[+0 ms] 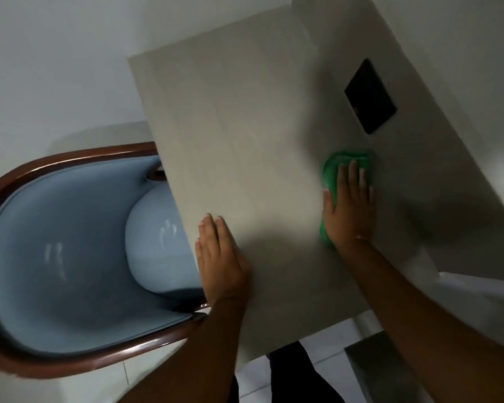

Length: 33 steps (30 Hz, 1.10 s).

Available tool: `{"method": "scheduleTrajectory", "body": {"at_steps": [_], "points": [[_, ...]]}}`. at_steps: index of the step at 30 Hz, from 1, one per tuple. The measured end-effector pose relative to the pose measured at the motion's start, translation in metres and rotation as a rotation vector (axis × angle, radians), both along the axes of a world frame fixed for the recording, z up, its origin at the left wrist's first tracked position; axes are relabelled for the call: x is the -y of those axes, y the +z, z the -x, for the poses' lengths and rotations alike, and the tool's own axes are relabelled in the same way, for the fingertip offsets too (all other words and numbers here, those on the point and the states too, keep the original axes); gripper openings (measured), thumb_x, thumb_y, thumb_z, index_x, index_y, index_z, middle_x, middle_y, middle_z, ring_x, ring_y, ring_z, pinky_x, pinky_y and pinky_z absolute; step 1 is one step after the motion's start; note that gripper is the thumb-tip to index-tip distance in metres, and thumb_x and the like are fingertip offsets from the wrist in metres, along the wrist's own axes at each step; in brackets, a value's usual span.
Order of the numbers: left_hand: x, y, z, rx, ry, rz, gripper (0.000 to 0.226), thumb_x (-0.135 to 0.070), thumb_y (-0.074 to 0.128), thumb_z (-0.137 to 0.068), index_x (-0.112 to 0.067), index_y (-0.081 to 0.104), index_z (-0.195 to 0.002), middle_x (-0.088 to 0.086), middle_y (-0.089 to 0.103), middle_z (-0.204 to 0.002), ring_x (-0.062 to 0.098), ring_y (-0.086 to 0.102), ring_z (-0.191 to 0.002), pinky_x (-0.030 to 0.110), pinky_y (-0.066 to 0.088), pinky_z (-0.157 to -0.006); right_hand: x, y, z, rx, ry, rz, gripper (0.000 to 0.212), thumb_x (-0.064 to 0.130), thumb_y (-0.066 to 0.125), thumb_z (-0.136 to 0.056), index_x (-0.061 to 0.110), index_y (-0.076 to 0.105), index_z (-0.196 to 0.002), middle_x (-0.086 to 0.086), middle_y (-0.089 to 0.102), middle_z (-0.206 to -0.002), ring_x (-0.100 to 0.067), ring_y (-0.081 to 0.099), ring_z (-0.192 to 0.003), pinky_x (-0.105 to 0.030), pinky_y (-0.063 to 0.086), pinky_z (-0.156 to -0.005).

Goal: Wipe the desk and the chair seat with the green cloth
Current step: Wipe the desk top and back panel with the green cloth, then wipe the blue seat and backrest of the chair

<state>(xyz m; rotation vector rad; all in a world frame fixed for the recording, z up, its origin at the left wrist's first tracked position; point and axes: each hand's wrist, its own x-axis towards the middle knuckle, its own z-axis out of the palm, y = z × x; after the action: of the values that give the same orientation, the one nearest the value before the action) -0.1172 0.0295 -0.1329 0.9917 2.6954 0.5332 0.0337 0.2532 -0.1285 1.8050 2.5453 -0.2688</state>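
A beige desk fills the middle of the head view. My right hand lies flat on the green cloth, pressing it onto the desk's right part; most of the cloth is hidden under the palm. My left hand rests flat, fingers together, on the desk's left edge and holds nothing. The chair has a pale blue padded seat and a curved brown wooden rim. It is pushed partly under the desk on the left.
A black rectangular panel is set in the surface beyond the cloth. White walls lie behind the desk and a white tiled floor shows below its near edge. A grey block stands at the lower right.
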Motion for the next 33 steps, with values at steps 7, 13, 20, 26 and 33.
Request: {"method": "scheduleTrajectory", "body": {"at_steps": [7,13,20,26,33], "points": [[0.010,0.009,0.004,0.145,0.037,-0.152,0.071,-0.010,0.039,-0.097,-0.004,0.029,-0.166,0.014,0.028,-0.175,0.027,0.021,-0.165,0.047,0.015,-0.135,0.103,0.001,0.090,-0.075,0.291,0.046,0.063,0.040,0.037,-0.104,0.021,0.026,-0.164,-0.003,0.020,-0.173,-0.025,0.021,-0.160,-0.048,0.023,-0.128],[0.095,0.011,0.049,0.252,-0.120,-0.170,0.067,-0.029,0.022,-0.105,-0.005,0.022,-0.168,0.009,0.021,-0.176,0.022,0.018,-0.166,0.043,0.010,-0.136,0.237,-0.004,0.113,-0.015,0.417,0.059,0.060,0.045,0.025,-0.106,0.022,0.030,-0.162,-0.002,0.026,-0.172,-0.024,0.027,-0.158,-0.044,0.024,-0.126],[0.261,0.030,0.177,-0.066,0.017,-0.072,0.061,-0.022,0.034,-0.107,-0.001,0.033,-0.164,0.019,0.034,-0.172,0.037,0.032,-0.160,0.055,0.025,-0.130,0.300,0.021,0.157,-0.435,0.120,0.248,0.055,0.017,0.044,-0.109,0.021,0.031,-0.162,0.006,0.024,-0.171,-0.015,0.015,-0.161,-0.050,0.019,-0.130],[0.307,0.043,0.274,-0.150,0.228,0.086,0.067,-0.037,0.027,-0.109,-0.010,0.018,-0.170,0.017,0.022,-0.177,0.033,0.018,-0.165,0.051,0.015,-0.133,0.363,0.042,0.244,-0.913,-0.197,0.652,0.047,0.019,0.044,-0.111,0.028,0.041,-0.157,0.013,0.052,-0.152,0.011,0.049,-0.135,-0.032,0.038,-0.121],[0.339,0.017,0.336,-0.146,0.219,0.244,0.072,-0.048,0.012,-0.108,-0.012,0.013,-0.171,0.013,0.004,-0.180,0.031,0.003,-0.168,0.053,0.015,-0.135,0.475,0.017,0.362,-0.849,-0.149,1.168,0.042,0.032,0.045,-0.110,0.034,0.045,-0.152,0.009,0.051,-0.153,-0.013,0.049,-0.139,-0.027,0.041,-0.116]]}}
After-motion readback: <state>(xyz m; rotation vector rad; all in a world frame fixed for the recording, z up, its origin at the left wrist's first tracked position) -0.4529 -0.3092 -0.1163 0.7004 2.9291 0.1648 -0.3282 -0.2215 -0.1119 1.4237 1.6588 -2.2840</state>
